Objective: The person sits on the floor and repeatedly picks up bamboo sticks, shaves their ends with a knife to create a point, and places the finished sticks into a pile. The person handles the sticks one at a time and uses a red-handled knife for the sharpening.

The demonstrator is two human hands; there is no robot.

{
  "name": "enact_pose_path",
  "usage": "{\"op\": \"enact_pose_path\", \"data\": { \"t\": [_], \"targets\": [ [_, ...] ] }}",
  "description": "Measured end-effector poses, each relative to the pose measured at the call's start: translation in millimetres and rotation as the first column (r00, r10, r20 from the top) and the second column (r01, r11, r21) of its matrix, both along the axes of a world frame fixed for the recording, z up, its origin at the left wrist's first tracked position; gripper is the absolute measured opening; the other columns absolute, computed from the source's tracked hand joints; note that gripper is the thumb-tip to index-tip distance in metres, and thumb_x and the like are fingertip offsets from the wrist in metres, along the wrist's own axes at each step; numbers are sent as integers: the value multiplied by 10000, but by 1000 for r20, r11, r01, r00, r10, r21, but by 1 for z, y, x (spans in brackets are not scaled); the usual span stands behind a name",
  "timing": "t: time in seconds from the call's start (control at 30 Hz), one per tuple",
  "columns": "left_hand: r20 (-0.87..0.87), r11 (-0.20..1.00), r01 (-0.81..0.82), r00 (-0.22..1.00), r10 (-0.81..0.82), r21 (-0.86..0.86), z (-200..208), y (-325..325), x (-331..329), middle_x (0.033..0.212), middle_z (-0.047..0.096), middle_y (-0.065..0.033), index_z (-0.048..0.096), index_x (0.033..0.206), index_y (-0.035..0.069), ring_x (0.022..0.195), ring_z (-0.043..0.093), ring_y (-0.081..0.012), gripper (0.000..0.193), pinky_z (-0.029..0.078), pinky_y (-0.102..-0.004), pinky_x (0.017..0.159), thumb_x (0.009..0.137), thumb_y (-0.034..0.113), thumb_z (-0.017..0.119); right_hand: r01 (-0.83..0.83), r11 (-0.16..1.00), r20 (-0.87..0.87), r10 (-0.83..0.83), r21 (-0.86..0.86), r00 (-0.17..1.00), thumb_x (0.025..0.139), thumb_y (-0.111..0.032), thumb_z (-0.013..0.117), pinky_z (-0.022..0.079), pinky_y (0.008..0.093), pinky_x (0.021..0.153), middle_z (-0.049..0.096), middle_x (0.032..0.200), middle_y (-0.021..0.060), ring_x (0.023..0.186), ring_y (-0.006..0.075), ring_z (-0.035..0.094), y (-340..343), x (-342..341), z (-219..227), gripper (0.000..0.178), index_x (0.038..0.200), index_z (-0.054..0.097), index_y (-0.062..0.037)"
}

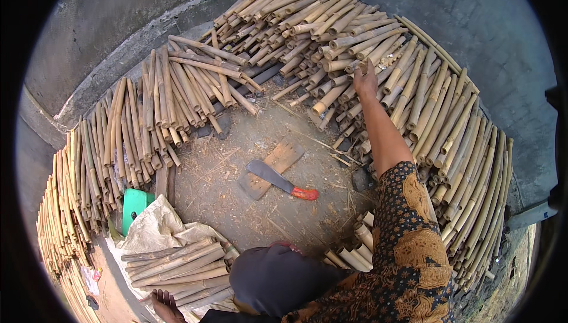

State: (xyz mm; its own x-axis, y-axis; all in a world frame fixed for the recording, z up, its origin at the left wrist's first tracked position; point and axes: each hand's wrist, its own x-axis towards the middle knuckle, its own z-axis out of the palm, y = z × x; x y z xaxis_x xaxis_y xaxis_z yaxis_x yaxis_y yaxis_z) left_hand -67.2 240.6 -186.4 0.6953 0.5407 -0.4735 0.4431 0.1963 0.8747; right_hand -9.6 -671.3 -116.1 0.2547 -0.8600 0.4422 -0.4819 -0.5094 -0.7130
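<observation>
While the right hand point(365, 80), fingers half curled, touches bamboo poles point(430, 103) stacked along the floor point(210, 202)'s far right edge, its hold unclear, the left hand point(165, 306) is loosely spread, seemingly empty, beside a smaller bamboo pile point(180, 264). Poles should be light, stiff, smooth; best gripped mid-length.

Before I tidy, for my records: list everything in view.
concrete walls: several, grey, around
bamboo poles: many, tan, heaped along walls
littered floor: 1, grey, centre
flat wooden board: 1, brown, on floor
curved machete: 1, dark blade, red handle, across board
woven sack: 1, cream, lower left
plastic container: 1, green, beside sack
bamboo pile: 1, tan, on sack
short bamboo pieces: several, pale, lower centre
black cloth: 1, lower centre
patterned sleeve: 1, black-brown, lower right
left hand: 1, lower left
right hand: 1, at poles
</observation>
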Motion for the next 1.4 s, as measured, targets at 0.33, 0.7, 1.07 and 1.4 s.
{"op": "enact_pose_path", "data": {
  "t": [0.33, 0.7, 1.07, 1.4],
  "targets": [
    [14, 995, 73, 997, -74, 65, 24, -46, 17, 1399, 531, -171, 458, 1447, 19, 1220, 565, -319, 552, 488, -419, 1003, 1044, 395, 476, -276, 873, 641, -53, 402, 765, 992, -253, 585, 538, 332, 667, 639, 939, 119, 765, 190, 653, 40, -20, 15, 411, 1343, 495, -60],
    [96, 939, 341, 937, -336, -37, 18, -125, 55, 1092, 655, -61, 632, 1192, 100, 909, 619, -190, 392, 504, -334, 801, 997, 437, 588, -710, 171, 722, -302, 684, 623, 930, -302, 674, 562, 372, 666, 600, 869, 105, 722, 233, 632, 217, -77, -27, 370, 1160, 493, -76],
    [185, 836, 549, 821, -540, 2, 79, -199, 64, 1042, 654, -78, 618, 1206, 30, 846, 652, -156, 433, 552, -289, 745, 1028, 422, 571, -749, 283, 678, 320, 599, 662, 908, -190, 707, 528, 382, 615, 608, 757, 40, 641, 173, 610, 351, -66, -78, 203, 1018, 581, -76],
    [721, 941, 254, 693, -16, -223, 196, -181, 139, 1175, 628, -146, 525, 1315, 22, 1043, 636, -269, 563, 543, -458, 932, 978, 457, 640, -894, 227, -167, 970, 387, 174, 758, -192, 818, 525, 441, 886, 686, 1094, 169, 1053, 341, 669, 389, -91, -132, 477, 1183, 635, -78]
  ]
}}
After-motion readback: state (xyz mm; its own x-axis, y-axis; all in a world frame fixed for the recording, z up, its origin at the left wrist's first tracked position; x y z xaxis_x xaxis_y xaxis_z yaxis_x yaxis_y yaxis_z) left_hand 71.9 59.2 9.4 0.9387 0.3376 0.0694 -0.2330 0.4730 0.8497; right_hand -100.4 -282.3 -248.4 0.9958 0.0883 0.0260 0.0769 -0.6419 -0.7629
